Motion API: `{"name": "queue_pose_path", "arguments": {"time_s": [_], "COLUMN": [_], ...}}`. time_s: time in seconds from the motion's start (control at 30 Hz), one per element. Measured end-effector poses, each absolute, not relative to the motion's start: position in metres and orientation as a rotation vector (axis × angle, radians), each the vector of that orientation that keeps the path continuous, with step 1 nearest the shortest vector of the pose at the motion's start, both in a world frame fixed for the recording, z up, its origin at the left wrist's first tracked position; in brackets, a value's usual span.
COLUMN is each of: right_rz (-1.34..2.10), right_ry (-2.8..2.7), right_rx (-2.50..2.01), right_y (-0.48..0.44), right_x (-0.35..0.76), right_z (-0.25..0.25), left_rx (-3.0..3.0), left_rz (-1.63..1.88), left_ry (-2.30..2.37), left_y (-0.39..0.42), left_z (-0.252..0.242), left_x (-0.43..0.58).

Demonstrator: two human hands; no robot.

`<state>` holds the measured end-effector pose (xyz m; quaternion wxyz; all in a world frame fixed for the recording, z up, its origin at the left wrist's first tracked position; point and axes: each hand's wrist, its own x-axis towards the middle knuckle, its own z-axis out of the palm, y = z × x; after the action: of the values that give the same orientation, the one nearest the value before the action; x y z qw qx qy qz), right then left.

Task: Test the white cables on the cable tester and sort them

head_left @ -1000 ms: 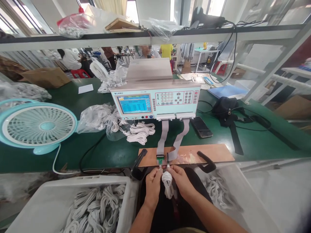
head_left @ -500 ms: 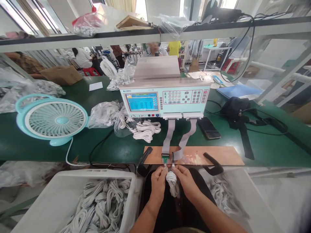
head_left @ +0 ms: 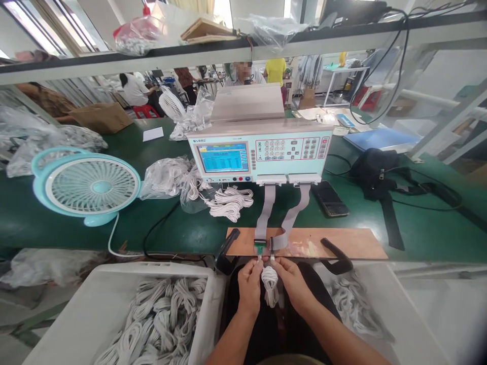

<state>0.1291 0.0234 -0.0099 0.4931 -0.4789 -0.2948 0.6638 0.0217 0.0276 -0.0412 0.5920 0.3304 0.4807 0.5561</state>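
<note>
A coiled white cable (head_left: pixel 270 280) hangs between my hands at the bench's front edge. My left hand (head_left: pixel 249 285) pinches one plug of it against the small green circuit board (head_left: pixel 260 250) at the end of the left grey ribbon cable (head_left: pixel 265 213). The other plug is pinched by my right hand (head_left: pixel 292 284), at the black connector (head_left: pixel 272 244) of the right ribbon cable (head_left: pixel 294 215). Whether each plug is fully seated cannot be made out. Both ribbons run up to a tester (head_left: pixel 289 147) with a lit screen (head_left: pixel 224 158).
A clamped wooden board (head_left: pixel 353 243) lies along the bench edge, with black clamps (head_left: pixel 337 258). White bins (head_left: pixel 87 299) of coiled cables flank my lap. A turquoise fan (head_left: pixel 89 186), bagged cables (head_left: pixel 167 176), a phone (head_left: pixel 330 199) and a black bag (head_left: pixel 371 172) rest on the green bench.
The camera view has shifted slightly. A line of dark text now shows on the tester's screen above the table of values. Both hands keep their pinch at the connectors.
</note>
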Motion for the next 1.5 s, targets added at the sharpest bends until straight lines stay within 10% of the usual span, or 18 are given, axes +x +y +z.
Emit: {"name": "queue_pose_path", "arguments": {"time_s": [1.5], "right_rz": [1.608], "right_ry": [-0.707], "right_rx": [-1.254], "right_y": [0.023], "right_x": [0.132], "right_z": [-0.030], "left_rx": [1.234], "left_rz": [1.258], "left_ry": [1.391], "left_y": [0.017], "left_z": [-0.018], "left_x": [-0.015]}}
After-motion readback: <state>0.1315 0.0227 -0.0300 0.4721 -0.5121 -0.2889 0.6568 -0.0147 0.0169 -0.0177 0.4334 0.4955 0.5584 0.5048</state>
